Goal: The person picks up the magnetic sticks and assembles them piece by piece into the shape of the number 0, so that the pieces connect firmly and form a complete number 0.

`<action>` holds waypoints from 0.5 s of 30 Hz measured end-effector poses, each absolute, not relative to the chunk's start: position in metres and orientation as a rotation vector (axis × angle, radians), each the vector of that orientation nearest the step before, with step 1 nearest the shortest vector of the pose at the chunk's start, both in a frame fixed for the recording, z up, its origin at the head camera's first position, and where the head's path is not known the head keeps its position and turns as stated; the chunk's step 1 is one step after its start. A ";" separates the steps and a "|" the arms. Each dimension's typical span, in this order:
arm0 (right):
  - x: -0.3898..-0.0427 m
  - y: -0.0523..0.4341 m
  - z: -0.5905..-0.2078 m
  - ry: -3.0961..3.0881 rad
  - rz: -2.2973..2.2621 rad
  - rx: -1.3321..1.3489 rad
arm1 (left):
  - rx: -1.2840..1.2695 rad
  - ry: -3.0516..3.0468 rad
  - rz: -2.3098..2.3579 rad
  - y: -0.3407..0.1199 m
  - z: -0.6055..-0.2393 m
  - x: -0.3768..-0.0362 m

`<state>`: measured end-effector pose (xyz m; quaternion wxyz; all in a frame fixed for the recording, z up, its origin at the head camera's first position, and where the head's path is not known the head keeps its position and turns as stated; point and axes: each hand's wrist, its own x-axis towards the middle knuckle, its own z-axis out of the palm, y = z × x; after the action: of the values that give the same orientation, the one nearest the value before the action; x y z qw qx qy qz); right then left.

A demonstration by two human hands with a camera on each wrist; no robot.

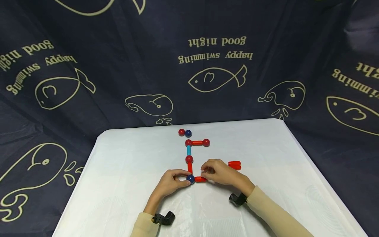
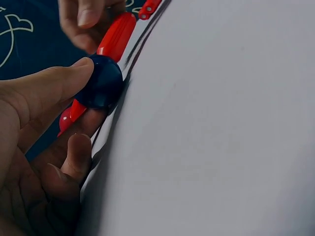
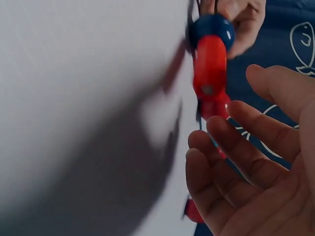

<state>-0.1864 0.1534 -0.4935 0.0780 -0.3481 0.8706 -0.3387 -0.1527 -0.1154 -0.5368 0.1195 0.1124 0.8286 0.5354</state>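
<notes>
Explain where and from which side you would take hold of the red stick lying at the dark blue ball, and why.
Take the red stick at its free right end, coming from above with a pinch across its width. It lies flat on the white table; its left end meets the dark blue ball, which the left hand pinches, so only the right end, by the right hand, is clear.
</notes>
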 end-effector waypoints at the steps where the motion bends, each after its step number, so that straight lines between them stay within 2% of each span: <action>1: -0.191 0.153 -0.490 2.606 -0.986 -1.050 | 0.323 2.421 1.564 -0.116 -0.537 -0.153; 15: -0.265 0.129 -0.457 2.611 -0.840 -1.063 | 0.333 2.447 1.540 -0.116 -0.535 -0.154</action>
<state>-0.2650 0.1286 -0.4569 0.1000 -0.3595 0.8831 -0.2843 -0.1539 -0.1160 -0.5354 0.1153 0.1135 0.8351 0.5257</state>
